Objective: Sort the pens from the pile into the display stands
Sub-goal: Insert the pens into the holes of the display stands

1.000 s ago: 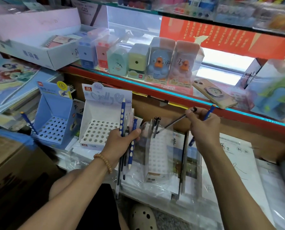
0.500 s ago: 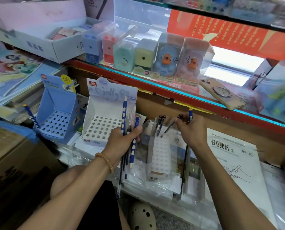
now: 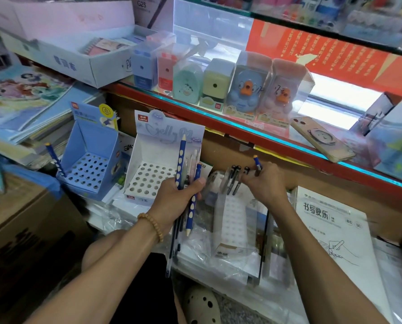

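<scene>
My left hand gripped a bundle of blue dotted pencils and pens in front of the white perforated cardboard stand. My right hand pinched a blue pen while setting a black pen into the clear plastic stand, beside two black pens already standing there. The blue perforated cardboard stand stood further left, one blue pencil leaning at its side. Crinkled plastic wrap lay underneath, and a phone rested on the red-edged glass shelf above.
</scene>
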Demonstrator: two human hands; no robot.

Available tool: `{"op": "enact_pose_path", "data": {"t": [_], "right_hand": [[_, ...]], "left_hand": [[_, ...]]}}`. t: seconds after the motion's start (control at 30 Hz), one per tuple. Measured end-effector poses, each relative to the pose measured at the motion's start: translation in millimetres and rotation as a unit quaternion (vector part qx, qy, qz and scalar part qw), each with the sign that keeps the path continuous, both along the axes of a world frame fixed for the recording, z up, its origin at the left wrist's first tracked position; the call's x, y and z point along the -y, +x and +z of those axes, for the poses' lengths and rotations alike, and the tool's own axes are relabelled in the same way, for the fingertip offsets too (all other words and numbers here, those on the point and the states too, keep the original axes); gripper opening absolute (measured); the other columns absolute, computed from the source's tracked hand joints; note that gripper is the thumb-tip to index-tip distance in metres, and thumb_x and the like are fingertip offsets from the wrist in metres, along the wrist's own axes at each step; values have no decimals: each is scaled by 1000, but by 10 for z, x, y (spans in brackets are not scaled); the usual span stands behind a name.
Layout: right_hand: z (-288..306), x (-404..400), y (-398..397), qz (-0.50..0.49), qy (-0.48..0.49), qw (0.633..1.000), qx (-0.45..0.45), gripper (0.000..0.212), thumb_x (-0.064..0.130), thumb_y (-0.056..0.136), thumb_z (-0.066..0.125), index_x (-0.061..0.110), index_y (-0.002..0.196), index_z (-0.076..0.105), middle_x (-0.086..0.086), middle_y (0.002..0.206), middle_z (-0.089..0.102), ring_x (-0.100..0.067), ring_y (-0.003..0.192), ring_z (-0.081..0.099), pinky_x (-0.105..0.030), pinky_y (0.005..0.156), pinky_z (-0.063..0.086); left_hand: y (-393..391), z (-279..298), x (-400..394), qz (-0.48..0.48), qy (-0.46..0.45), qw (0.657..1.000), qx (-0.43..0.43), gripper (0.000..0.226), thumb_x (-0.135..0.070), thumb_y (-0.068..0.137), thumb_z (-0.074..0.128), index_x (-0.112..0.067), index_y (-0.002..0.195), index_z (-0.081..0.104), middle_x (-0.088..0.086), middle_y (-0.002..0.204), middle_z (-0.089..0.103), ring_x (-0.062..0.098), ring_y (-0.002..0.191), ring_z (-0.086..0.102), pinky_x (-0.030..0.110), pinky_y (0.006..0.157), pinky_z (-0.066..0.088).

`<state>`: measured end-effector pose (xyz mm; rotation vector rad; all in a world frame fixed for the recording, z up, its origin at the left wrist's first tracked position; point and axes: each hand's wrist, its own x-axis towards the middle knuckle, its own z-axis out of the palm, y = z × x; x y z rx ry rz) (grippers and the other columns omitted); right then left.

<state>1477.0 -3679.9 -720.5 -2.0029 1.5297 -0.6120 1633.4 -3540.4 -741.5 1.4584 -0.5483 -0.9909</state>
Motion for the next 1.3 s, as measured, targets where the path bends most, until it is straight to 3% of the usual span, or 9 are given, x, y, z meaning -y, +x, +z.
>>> {"op": "enact_pose_path", "data": {"t": [0.1,0.23,0.4,0.5,0.57,0.7,0.83,1.03,1.3], "right_hand": [[292,-195,-1,-7,36,978,204,20,32,93,65,16,101,57,1,81,58,-10,70,55,-25,59,44],[680,-435,269,3,235,841,487,16,24,103,45,16,95,56,0,69,56,-11,57,47,-26,54,38],[950,-773,846,95,324,732,592,29,26,105,39,16,80,50,-1,67,52,-12,54,42,-27,53,35],[1032,-984,1223,133,348,706,602,27,24,105,37,15,83,48,-2,67,49,-12,55,41,-27,56,35],[1095,-1115,1469,157,352,717,580,27,24,106,36,13,84,48,-3,69,49,-13,58,43,-29,60,36],[1157,-1235,1853,202,218,864,406,17,25,103,48,11,97,57,-2,75,53,-11,64,52,-28,63,45],[1048,-1282,2111,290,155,879,346,11,15,101,55,6,97,59,-11,75,60,-15,64,60,-27,60,52],[578,-1140,2381,211,135,908,336,10,10,97,59,5,90,65,-10,75,68,-11,63,66,-24,65,58],[62,-824,3014,210,23,955,207,10,10,90,66,16,82,63,-2,73,71,-17,73,72,-48,78,59]], "left_hand": [[59,71,-37,7,-20,1000,1,16,-24,86,71,-8,87,73,2,64,69,10,56,63,28,63,50],[140,248,-135,18,-45,999,10,13,-24,88,69,-11,87,72,4,73,75,13,68,71,29,69,57],[309,566,-442,9,-76,997,7,16,-22,89,67,-7,94,72,9,78,76,7,56,67,16,54,48],[532,716,-659,23,-93,995,-10,12,-16,89,67,-5,87,71,16,77,72,9,41,55,18,44,43],[724,784,-805,44,-95,994,-7,13,-15,89,67,-5,81,69,11,69,70,11,39,50,20,41,41],[1172,874,-1078,125,-85,988,8,17,-14,88,69,-5,73,67,-1,48,62,8,37,50,17,38,39],[1608,789,-1234,169,-58,981,70,21,-19,85,72,-3,72,70,0,51,64,8,39,50,19,45,40],[2047,368,-1285,242,-9,969,55,22,-24,84,74,-3,78,73,9,70,73,23,70,68,38,76,55],[2361,306,-1252,261,-36,965,7,19,-22,85,74,-4,86,72,8,65,70,20,61,64,37,72,57]]}}
